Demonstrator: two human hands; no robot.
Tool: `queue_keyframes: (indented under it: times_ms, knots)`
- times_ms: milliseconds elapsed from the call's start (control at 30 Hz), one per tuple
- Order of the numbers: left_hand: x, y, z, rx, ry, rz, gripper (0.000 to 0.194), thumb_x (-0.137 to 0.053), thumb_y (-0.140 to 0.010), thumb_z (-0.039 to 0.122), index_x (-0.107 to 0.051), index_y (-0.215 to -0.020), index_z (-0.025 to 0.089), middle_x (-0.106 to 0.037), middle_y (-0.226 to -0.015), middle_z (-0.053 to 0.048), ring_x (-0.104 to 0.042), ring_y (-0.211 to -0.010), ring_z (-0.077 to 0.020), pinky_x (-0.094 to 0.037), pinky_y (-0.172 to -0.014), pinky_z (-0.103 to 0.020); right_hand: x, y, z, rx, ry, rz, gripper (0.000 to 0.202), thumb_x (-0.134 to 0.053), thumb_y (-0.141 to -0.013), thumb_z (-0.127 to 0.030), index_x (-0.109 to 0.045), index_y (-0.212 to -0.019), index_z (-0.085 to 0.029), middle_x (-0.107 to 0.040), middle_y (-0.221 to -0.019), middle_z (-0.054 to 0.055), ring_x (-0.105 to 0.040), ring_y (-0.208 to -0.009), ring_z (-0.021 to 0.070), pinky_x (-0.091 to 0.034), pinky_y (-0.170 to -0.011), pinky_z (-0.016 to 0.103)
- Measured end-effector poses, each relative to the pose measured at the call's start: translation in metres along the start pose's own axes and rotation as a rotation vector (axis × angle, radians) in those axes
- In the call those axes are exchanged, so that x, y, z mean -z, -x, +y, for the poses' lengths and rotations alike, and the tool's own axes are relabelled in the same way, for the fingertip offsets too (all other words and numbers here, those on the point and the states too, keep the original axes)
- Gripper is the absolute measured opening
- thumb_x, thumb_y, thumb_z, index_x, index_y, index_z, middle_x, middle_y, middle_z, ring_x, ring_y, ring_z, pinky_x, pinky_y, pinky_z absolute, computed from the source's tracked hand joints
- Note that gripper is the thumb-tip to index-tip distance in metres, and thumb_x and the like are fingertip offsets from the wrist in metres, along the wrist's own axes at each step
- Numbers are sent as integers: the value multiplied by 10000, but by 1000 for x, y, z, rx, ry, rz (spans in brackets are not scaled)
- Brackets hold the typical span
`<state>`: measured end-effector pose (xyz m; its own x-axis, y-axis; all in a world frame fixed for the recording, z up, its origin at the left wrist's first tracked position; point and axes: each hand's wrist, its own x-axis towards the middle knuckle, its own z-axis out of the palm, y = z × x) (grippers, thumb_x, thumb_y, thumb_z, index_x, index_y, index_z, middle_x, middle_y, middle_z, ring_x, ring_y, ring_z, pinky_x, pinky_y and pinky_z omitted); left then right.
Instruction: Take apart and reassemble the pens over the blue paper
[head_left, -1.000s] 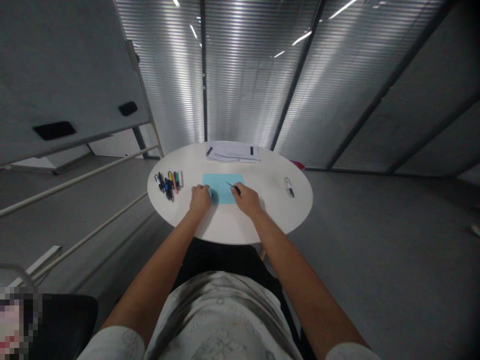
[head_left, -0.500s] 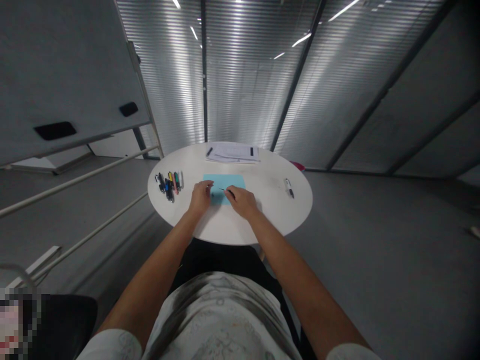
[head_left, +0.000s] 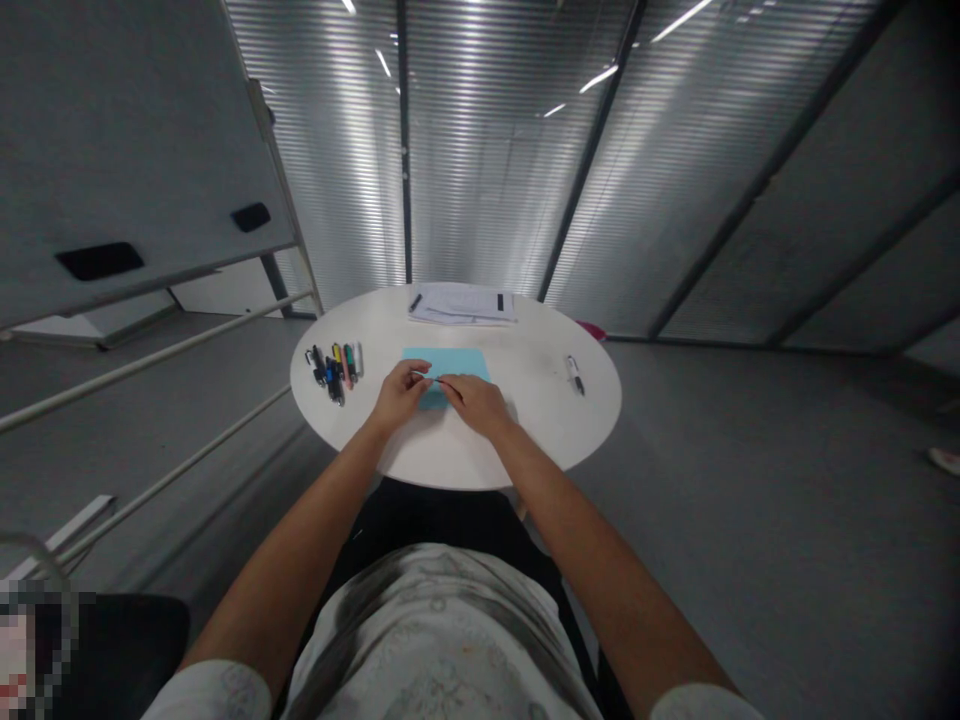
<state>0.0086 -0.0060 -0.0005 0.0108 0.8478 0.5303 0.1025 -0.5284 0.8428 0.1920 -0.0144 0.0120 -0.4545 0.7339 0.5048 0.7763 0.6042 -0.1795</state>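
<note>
A light blue sheet (head_left: 450,361) lies on the round white table (head_left: 450,455). Over its left part my left hand (head_left: 403,393) has its fingers curled in a pinch. My right hand (head_left: 477,402) is closed over the sheet's right part, and its fingertips grip a thin, dark, pen-like object (head_left: 437,380). That object spans the small gap between the two hands, its left end at my left fingertips. The fingertips are too small to show whether my left hand holds anything else.
Several pens and markers (head_left: 334,372) lie at the table's left. A stack of papers (head_left: 463,304) is at the far edge. One white marker with a dark end (head_left: 575,375) lies at the right. A whiteboard frame (head_left: 165,348) stands to the left.
My hands have come closer together over the blue sheet, narrowing the gap at the thin object. The whole view has shifted slightly.
</note>
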Motion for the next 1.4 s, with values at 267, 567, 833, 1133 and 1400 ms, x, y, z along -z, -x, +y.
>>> queue_keyframes:
  times_ms: [267,567,833,1133,1400]
  knots:
    - [-1,-1,-1,71,151,-50,360,-744,-702,296,-614,-1017,180,-612,-859,-21,-559,-694,-111,-439,-640,-253,2,1,0,-30,-11,30,401,-312,-1019,-418,-609,-1249,-277,-702,-1089,38,-617,-1006,186,-436,-851,290]
    - [-2,0,1,118,176,-83,359,-756,-697,357,-625,-976,174,-609,-750,-11,-559,-683,-125,-436,-662,-273,9,1,-5,-65,-11,-28,339,-354,-1009,-401,-626,-1160,-267,-700,-1002,34,-609,-936,176,-403,-779,271]
    - [-2,1,7,129,166,-101,351,-756,-700,388,-639,-949,171,-611,-742,-8,-561,-684,-126,-435,-673,-276,5,0,-3,-41,-51,-8,301,-369,-1006,-392,-620,-1100,-256,-695,-974,26,-608,-908,167,-391,-763,259]
    - [-2,3,8,172,57,-112,334,-738,-698,399,-668,-918,158,-667,-803,-39,-594,-737,-157,-449,-723,-311,3,0,-2,-68,-83,23,306,-370,-1005,-400,-610,-1136,-262,-691,-1033,31,-610,-950,170,-404,-796,261]
    - [-4,3,19,237,134,-58,300,-782,-642,389,-679,-811,164,-677,-741,-40,-584,-670,-153,-454,-663,-316,5,1,-4,-58,-96,7,319,-352,-1009,-391,-616,-1139,-267,-692,-1053,32,-610,-960,171,-409,-817,268]
